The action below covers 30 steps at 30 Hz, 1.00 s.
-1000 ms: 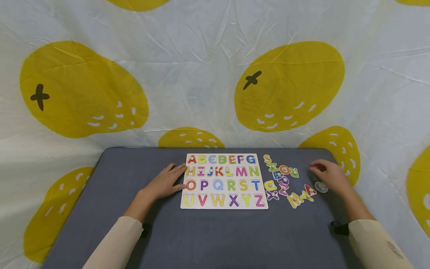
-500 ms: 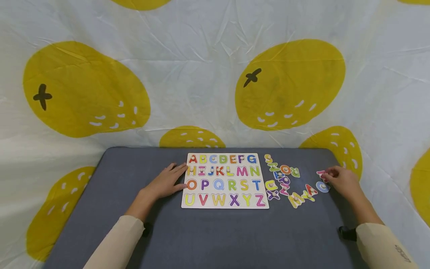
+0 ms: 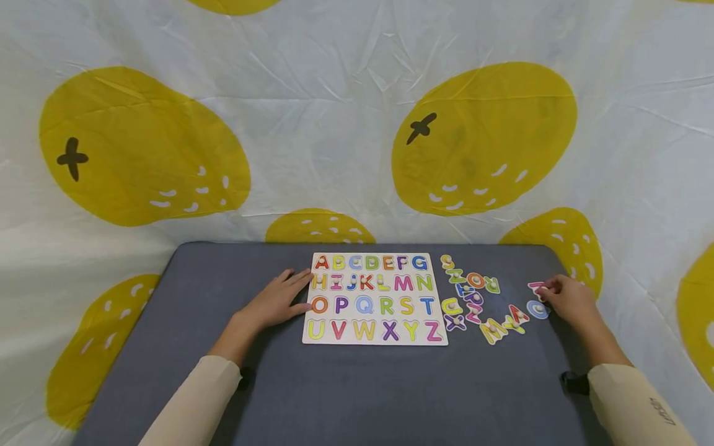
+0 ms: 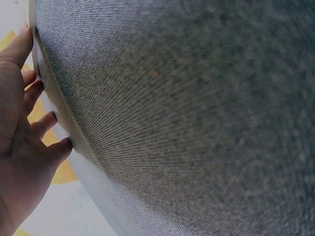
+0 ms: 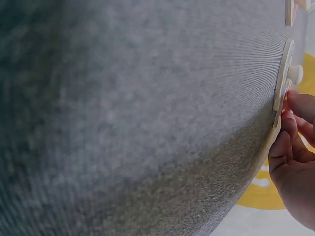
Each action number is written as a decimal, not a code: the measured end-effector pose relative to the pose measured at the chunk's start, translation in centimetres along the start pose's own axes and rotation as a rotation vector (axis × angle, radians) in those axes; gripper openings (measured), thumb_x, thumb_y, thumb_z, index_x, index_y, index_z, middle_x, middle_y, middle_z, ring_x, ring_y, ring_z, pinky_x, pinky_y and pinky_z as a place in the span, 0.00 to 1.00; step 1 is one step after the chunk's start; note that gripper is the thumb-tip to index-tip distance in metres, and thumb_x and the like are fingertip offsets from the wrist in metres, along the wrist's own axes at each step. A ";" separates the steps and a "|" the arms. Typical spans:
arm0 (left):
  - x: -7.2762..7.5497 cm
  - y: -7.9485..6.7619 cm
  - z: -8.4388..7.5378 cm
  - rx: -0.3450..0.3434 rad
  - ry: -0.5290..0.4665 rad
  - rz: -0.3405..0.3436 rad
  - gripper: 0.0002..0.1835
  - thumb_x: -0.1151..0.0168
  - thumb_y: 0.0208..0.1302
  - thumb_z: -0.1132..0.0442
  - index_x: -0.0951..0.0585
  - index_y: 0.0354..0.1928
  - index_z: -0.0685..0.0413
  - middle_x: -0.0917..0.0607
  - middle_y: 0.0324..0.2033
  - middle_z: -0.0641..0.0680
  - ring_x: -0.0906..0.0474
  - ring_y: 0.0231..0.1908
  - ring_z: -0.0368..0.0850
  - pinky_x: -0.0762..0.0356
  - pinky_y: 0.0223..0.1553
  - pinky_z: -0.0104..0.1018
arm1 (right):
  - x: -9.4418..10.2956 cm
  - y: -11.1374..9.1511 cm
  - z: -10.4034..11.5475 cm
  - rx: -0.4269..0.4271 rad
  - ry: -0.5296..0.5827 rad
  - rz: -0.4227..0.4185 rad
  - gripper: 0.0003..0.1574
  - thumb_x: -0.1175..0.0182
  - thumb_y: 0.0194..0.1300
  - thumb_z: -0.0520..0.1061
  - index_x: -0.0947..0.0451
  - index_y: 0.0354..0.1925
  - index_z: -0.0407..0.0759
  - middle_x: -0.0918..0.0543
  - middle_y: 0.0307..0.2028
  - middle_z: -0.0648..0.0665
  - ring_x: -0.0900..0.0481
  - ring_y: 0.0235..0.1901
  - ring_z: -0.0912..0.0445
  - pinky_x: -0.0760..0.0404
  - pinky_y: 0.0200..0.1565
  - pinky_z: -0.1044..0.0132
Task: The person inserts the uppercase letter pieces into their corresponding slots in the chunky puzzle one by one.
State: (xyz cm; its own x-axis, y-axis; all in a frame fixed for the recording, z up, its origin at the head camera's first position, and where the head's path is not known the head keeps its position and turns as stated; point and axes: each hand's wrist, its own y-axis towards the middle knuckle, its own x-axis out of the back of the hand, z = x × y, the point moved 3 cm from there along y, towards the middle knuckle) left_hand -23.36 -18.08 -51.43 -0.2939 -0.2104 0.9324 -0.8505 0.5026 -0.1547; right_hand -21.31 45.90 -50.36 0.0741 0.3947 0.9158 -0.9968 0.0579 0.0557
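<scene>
My left hand (image 3: 276,301) rests with extended fingers at the left side of the wooden alphabet puzzle board (image 3: 357,293). In the left wrist view, its thumb and fingertips meet the edge of the board (image 4: 32,17). At the far right, my right hand (image 3: 571,302) pinches a pink letter piece (image 3: 534,285) between thumb and fingers; much of that piece is hidden, so I cannot tell which letter it is. Just below it lies a round blue letter piece (image 3: 538,309). A knobbed piece (image 5: 284,69) stands by the right fingertips in the right wrist view.
Right of the board several loose letters lie scattered, among them a yellow U (image 3: 452,306), an orange O (image 3: 476,280) and a yellow W (image 3: 492,332). Knobbed letters fill part of the upper rows. Grey cloth (image 3: 379,396) covers the table; a patterned curtain (image 3: 318,142) hangs behind.
My right hand has moved slightly right and toward me, and the pink piece now shows at its fingertips. Over the last half second it barely moves. The left hand stays at the board.
</scene>
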 end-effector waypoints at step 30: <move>0.3 0.0 -0.3 0.001 0.002 0.009 0.44 0.38 0.72 0.41 0.42 0.82 0.50 0.40 0.80 0.55 0.50 0.79 0.68 0.49 0.76 0.68 | -1.7 1.2 11.4 0.187 0.069 0.060 0.12 0.31 0.69 0.43 0.15 0.47 0.37 0.17 0.34 0.44 0.25 0.32 0.52 0.24 0.34 0.62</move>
State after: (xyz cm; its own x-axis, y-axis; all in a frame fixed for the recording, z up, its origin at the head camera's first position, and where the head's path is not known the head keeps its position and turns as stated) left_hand -23.30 -17.88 -51.04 -0.3005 -0.2045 0.9316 -0.8484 0.5036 -0.1631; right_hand -23.03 34.87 -47.37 0.0101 0.4548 0.8906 -0.9874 -0.1361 0.0807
